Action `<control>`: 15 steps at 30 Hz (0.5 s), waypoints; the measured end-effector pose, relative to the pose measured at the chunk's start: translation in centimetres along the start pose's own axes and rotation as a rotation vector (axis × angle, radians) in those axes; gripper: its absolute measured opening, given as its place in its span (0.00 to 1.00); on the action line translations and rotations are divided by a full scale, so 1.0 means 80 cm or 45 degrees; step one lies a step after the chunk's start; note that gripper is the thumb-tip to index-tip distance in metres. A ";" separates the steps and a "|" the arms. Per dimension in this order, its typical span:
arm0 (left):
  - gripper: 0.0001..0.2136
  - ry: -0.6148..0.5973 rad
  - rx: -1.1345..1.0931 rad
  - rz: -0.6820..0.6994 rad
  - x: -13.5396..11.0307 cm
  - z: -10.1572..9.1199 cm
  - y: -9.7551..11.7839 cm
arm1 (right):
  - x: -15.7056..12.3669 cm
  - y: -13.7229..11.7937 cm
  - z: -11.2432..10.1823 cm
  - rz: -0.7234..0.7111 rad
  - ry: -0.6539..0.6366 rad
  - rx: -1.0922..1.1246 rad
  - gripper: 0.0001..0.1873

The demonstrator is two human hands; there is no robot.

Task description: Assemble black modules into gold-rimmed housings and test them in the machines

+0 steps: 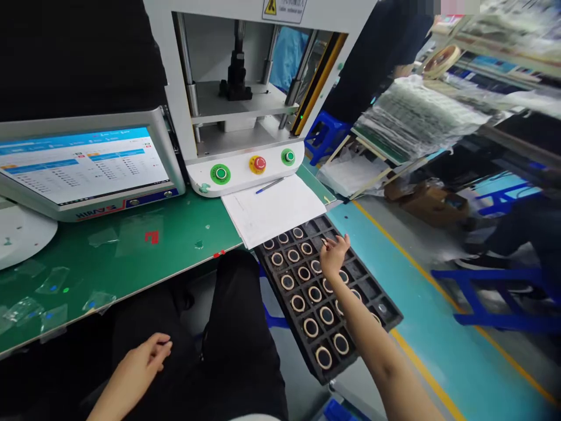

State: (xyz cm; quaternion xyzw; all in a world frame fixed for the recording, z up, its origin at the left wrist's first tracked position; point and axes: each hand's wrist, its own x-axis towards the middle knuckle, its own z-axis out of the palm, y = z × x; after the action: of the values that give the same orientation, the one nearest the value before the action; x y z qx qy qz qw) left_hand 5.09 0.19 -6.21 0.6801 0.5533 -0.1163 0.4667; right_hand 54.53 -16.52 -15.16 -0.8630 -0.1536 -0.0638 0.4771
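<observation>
our right hand point(333, 255) reaches over the far part of the black tray point(391, 318), which sits just beside the right end of the green table point(131, 257) and holds rows of tan rings point(311, 327) in its pockets; thumb and forefinger are drawn close, but we cannot tell whether they pinch anything. our left hand point(140, 362) rests on the dark lap near us, fingers loosely curled, holding nothing. farther off stand a white sheet point(274, 210), a press point(245, 88) with 2 green buttons and 1 red, and a monitor point(83, 166) to the left.
</observation>
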 end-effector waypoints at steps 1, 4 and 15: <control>0.20 0.001 -0.114 -0.007 0.006 -0.002 -0.005 | 0.008 0.008 0.004 -0.005 -0.021 -0.048 0.20; 0.26 0.035 -0.346 -0.033 0.015 -0.005 -0.007 | 0.020 0.027 0.019 -0.014 -0.087 -0.136 0.19; 0.33 0.022 -0.415 -0.006 0.021 -0.008 0.003 | 0.034 0.049 -0.023 -0.037 0.278 -0.114 0.19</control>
State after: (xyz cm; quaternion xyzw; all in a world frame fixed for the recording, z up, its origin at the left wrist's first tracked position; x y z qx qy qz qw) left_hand 5.67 1.77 -6.84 0.5950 0.5705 -0.0204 0.5658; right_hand 58.46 -19.48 -16.62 -0.8690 -0.1101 -0.1711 0.4511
